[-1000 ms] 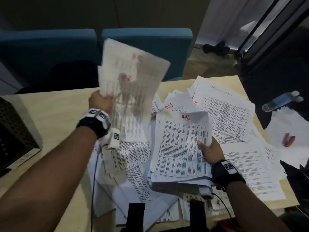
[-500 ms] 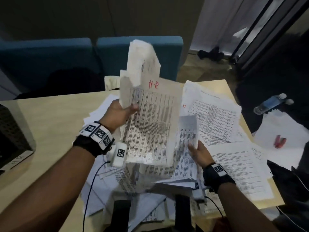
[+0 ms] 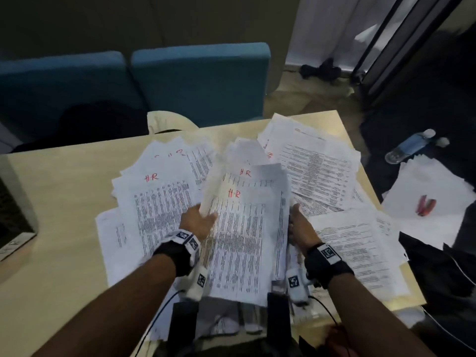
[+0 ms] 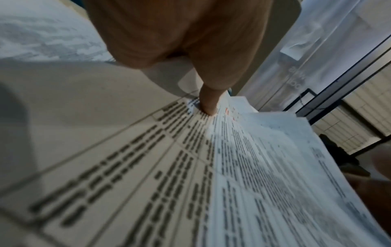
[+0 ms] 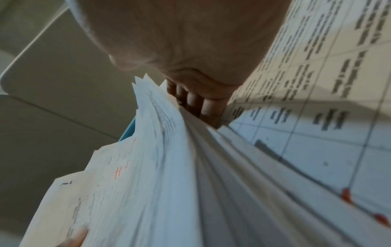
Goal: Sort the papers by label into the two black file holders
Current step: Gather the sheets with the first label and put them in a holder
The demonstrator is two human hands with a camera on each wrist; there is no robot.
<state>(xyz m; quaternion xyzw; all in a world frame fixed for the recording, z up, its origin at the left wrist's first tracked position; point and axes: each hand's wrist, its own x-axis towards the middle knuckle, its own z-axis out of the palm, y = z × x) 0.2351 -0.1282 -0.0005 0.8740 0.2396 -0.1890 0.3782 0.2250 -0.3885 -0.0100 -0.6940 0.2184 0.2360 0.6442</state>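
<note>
light wooden rectangular table (image 3: 64, 202) carries a big loose spread of white printed paper sheets (image 3: 322, 176), several marked "hr" in red, overlapping, reaching the right edge. black perforated metal file holder (image 3: 13, 215) sits at the table's left edge.

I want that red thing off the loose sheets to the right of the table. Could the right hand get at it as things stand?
Probably not yet: the right hand grips the HR stack. The red thing lies uncovered beyond the table edge, so nothing blocks it once the hand is freed.
</note>
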